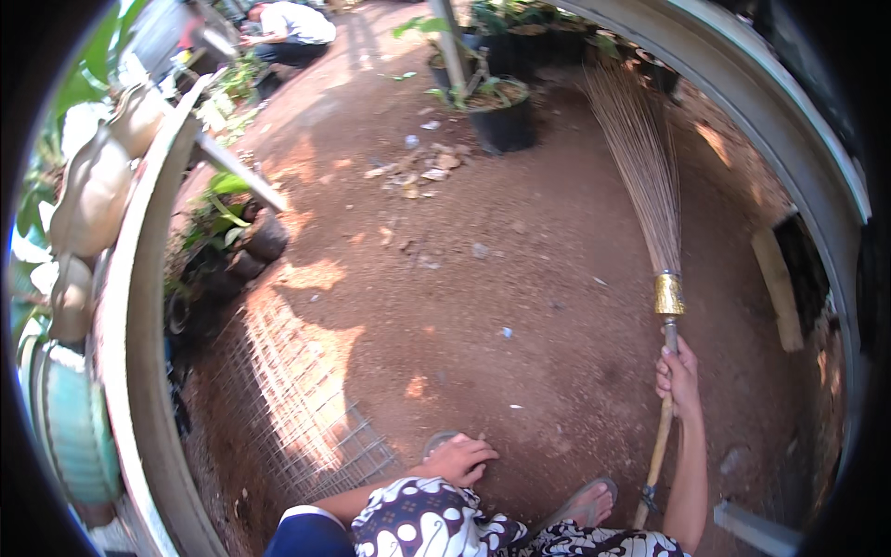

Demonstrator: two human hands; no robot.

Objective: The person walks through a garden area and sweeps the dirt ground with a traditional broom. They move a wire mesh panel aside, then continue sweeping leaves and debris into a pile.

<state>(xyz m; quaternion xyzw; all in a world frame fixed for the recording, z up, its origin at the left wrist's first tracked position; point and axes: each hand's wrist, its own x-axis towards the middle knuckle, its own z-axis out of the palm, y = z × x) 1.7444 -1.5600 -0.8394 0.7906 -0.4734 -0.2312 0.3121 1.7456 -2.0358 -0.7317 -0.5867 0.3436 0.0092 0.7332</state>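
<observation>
My right hand (679, 376) grips the wooden handle (656, 459) of a stick broom just below its gold-coloured collar (669, 294). The broom's long thin bristles (644, 167) fan out away from me, over the soil at the right. My left hand (459, 461) hangs by my knee with its fingers somewhat apart and nothing in it. Patterned cloth (424, 519) covers my knees. A small pile of dry leaves (431, 166) lies on the brown ground (445, 299) ahead, with scattered bits of litter around it.
Wire mesh (306, 411) lies on the ground at left. A black plant pot (502, 118) stands ahead beside a post (452, 49). Pale beams (150, 278) border the left, with glazed pots (76, 418) beyond. Another person (292, 31) crouches far off. A wooden plank (776, 289) leans at right.
</observation>
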